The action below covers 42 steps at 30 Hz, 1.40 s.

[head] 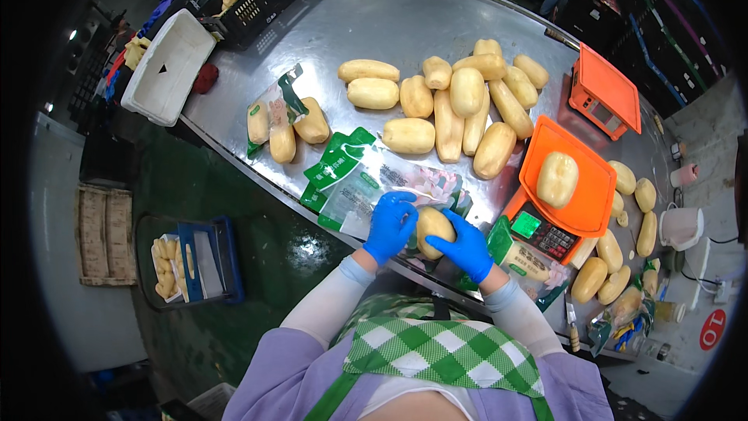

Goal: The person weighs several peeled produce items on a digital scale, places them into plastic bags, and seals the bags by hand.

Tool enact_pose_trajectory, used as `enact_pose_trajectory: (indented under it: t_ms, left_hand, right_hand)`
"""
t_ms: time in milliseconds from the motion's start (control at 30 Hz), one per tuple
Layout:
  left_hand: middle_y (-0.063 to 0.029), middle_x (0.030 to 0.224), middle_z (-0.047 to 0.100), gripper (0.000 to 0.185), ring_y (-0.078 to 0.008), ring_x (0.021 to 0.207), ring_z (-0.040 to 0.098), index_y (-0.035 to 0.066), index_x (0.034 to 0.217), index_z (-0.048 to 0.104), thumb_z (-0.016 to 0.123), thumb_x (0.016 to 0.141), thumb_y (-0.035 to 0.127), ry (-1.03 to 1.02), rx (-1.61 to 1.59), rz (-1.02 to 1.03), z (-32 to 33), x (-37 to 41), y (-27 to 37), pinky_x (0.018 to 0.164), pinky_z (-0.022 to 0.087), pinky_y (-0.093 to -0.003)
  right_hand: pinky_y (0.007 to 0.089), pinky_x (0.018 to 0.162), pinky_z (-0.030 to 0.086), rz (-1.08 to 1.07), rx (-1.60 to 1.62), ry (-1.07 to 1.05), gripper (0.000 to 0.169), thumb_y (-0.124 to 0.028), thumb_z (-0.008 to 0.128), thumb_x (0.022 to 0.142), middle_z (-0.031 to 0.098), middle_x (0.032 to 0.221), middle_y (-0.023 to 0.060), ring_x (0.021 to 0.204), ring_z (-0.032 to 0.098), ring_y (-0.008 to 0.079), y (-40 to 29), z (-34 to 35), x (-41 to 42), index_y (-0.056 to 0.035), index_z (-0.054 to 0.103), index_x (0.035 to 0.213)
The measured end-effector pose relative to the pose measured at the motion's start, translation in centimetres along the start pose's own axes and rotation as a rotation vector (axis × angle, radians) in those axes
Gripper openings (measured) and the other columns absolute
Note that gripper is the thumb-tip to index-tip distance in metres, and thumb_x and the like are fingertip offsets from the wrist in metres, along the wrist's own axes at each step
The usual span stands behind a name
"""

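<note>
In a blue glove, my right hand grips a peeled lotus root segment over the table's near edge. My left hand, gloved too, is at the segment's left with fingers curled beside a printed plastic bag; whether it pinches the bag's film is unclear. Flat green and clear bags lie under and beyond it. Several loose lotus root segments lie farther off. Another segment rests on the orange scale. A filled bag lies in front of the scale, and another filled bag lies at the left.
A second orange scale stands at the back right. A white foam box and black crate sit at the far left. More segments and a wooden-handled knife lie at the right. A blue basket stands below on the left.
</note>
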<state>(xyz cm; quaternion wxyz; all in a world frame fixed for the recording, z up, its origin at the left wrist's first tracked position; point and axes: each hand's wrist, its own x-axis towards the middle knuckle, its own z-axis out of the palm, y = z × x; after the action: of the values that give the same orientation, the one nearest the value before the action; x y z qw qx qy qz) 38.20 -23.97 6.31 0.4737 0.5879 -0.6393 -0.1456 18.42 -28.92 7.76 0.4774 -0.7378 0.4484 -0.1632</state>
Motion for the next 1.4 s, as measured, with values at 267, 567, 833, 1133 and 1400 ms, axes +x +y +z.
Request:
enact_pose_trajectory:
  t_ms: [267, 567, 833, 1133, 1400]
  left_hand:
    - [-0.0142, 0.119, 0.056, 0.022, -0.0364, 0.115, 0.047, 0.005, 0.102, 0.060, 0.059, 0.081, 0.012, -0.215, 0.069, 0.151, 0.3, -0.7, 2.4, 0.100, 0.033, -0.0468]
    - [-0.0124, 0.115, 0.058, 0.012, -0.0375, 0.110, 0.049, 0.003, 0.086, 0.061, 0.061, 0.077, 0.010, -0.212, 0.034, 0.138, -0.7, 0.5, 4.9, 0.097, 0.036, -0.0470]
    - [-0.0127, 0.113, 0.058, 0.009, -0.0354, 0.107, 0.051, 0.005, 0.087, 0.060, 0.059, 0.079, 0.009, -0.165, 0.039, 0.112, -0.3, -1.0, 4.3, 0.098, 0.035, -0.0464]
    - [-0.0104, 0.118, 0.057, 0.022, -0.0342, 0.112, 0.049, 0.006, 0.100, 0.061, 0.060, 0.079, 0.012, -0.236, 0.130, 0.165, -0.8, -0.8, 3.4, 0.100, 0.034, -0.0472]
    - [-0.0128, 0.115, 0.058, 0.010, -0.0356, 0.107, 0.052, 0.004, 0.086, 0.059, 0.062, 0.076, 0.007, -0.179, 0.081, 0.140, -1.1, -1.0, 4.1, 0.098, 0.035, -0.0471]
  right_hand:
    - [0.0392, 0.084, 0.049, -0.015, -0.317, -0.055, 0.073, -0.050, 0.070, 0.075, 0.058, 0.114, 0.0255, 0.100, 0.062, 0.0332, -0.8, 0.8, 0.1, 0.0043, 0.052, 0.120]
    - [0.0264, 0.064, 0.054, 0.450, 1.050, -0.154, 0.033, -0.020, 0.052, 0.089, 0.063, 0.095, 0.0059, 0.078, 0.062, 0.0143, 3.1, 4.1, 0.3, -0.0042, 0.056, 0.118]
    - [0.0369, 0.070, 0.050, 0.011, 0.398, -0.018, 0.044, -0.029, 0.069, 0.077, 0.065, 0.092, 0.0192, 0.080, 0.065, 0.0245, 0.7, 3.5, 1.6, -0.0017, 0.059, 0.110]
    - [0.0391, 0.071, 0.051, -0.085, 0.252, -0.038, 0.043, -0.033, 0.067, 0.079, 0.065, 0.093, 0.0184, 0.085, 0.066, 0.0307, 2.4, 5.1, 0.8, -0.0046, 0.060, 0.110]
    - [0.0324, 0.068, 0.050, 0.301, 0.924, -0.116, 0.031, -0.022, 0.061, 0.082, 0.065, 0.088, 0.0089, 0.081, 0.064, 0.0241, 1.8, 3.9, 0.8, -0.0034, 0.060, 0.106]
